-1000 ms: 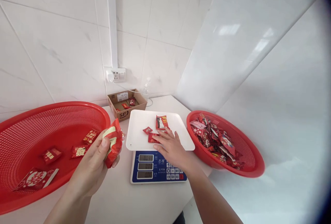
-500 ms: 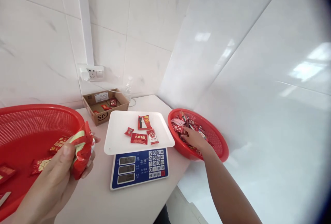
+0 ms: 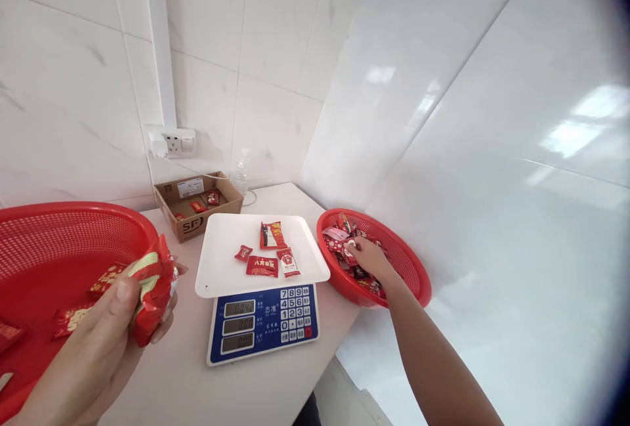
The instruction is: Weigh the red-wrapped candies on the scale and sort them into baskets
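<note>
To the left of the scale (image 3: 263,322) sits the left basket (image 3: 79,207), wide and red, with a few flat packets (image 3: 105,276) lying in its bottom. The left hand (image 3: 101,340) hangs over that basket's near rim, on the side toward the scale. It is clenched round a crumpled red pouch (image 3: 153,295), with the thumb pressed on top. The pouch stands roughly on end and its upper corner leans toward the scale. I cannot tell whether its mouth is open.

Behind the scale and a little left stands a cardboard box (image 3: 191,224) with some packets inside, and a clear bottle (image 3: 241,176) stands just beside it by the wall.

The scale carries a white tray (image 3: 219,268). Four packets (image 3: 262,265) lie in a loose cluster on the tray's right half, and its left half is bare.

Just right of the scale, with the rims nearly touching, is the right basket (image 3: 418,280), tucked against the tiled side wall (image 3: 443,150). It holds a heap of packets (image 3: 338,234), thickest on the side toward the scale. The right hand (image 3: 369,256) lies palm down on this heap, with the forearm crossing the basket's near rim and the fingers (image 3: 352,247) pointing back toward the scale. The fingertips are buried among the wrappers, so I cannot tell whether they have closed on one.

The heap lies directly under the right hand, well apart from the left. From there the tray lies a short way to the left, across two low rims. The wall closes off the right. The front edge of the counter (image 3: 197,386) runs close before the scale, and the open room is the bare strip between the left hand and the scale.
</note>
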The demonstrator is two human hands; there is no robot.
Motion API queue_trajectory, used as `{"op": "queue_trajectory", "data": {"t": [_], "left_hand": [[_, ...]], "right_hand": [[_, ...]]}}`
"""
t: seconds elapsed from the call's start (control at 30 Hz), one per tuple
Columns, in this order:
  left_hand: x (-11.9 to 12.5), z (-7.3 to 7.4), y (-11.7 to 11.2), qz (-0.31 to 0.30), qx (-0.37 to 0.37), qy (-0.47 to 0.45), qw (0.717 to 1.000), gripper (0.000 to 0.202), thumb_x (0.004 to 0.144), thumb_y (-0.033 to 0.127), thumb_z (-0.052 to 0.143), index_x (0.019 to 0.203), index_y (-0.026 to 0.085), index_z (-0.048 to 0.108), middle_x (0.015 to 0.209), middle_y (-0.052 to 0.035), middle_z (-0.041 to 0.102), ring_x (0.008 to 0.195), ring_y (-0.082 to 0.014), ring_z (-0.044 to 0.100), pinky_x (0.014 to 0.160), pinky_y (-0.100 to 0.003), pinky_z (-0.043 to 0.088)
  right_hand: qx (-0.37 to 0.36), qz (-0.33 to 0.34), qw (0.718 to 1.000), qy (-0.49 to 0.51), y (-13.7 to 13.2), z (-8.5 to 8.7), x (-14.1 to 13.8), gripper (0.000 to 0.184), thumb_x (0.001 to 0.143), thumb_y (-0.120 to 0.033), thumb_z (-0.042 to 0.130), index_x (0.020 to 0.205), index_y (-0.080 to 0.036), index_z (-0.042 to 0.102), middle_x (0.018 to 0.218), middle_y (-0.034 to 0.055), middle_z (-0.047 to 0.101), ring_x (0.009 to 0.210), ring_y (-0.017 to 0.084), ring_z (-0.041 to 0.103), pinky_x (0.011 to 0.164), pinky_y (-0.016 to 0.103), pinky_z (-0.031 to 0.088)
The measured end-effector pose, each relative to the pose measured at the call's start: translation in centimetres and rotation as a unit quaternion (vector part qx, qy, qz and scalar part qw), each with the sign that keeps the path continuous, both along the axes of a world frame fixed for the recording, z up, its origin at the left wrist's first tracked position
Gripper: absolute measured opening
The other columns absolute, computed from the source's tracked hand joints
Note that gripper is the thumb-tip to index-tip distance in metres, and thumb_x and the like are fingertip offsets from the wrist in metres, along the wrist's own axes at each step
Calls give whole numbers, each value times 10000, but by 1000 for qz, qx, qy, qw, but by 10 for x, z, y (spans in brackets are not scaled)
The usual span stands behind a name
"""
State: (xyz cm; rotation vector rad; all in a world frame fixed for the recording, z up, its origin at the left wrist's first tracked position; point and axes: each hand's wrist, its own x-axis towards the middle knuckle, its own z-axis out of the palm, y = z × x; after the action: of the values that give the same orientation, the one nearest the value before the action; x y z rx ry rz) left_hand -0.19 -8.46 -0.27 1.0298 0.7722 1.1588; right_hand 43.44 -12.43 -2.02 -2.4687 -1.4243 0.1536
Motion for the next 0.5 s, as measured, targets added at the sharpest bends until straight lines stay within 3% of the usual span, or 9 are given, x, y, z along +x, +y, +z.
{"op": "queue_trajectory", "data": {"t": [0.1,0.23,0.4,0.5], "left_hand": [[0,2,-1,-12,-11,-19,1000,431,782,616,527,995,259,642,656,-15,526,529,-132,353,412,-221,348],[0,7,-4,-26,-3,-5,1000,446,778,617,536,997,242,637,620,-3,513,509,-124,366,427,-223,354],[1,12,-8,-30,19,6,999,422,797,610,523,984,246,626,602,14,484,516,-115,356,459,-219,355],[4,12,-8,-31,32,8,999,396,802,597,530,975,251,613,615,19,471,529,-117,353,456,-213,350]], "right_hand": [[6,29,999,12,11,0,-4,254,864,-403,441,855,-209,605,872,42,676,783,193,608,671,276,416],[7,31,999,11,24,1,-8,202,812,-354,522,685,-206,576,700,24,637,667,192,575,619,281,395],[77,12,997,-9,18,27,-34,282,840,-387,466,615,-218,468,640,23,568,671,197,536,629,293,354],[140,62,987,58,16,43,-64,320,832,-460,475,626,-220,428,616,-14,520,628,168,503,592,273,333]]}}
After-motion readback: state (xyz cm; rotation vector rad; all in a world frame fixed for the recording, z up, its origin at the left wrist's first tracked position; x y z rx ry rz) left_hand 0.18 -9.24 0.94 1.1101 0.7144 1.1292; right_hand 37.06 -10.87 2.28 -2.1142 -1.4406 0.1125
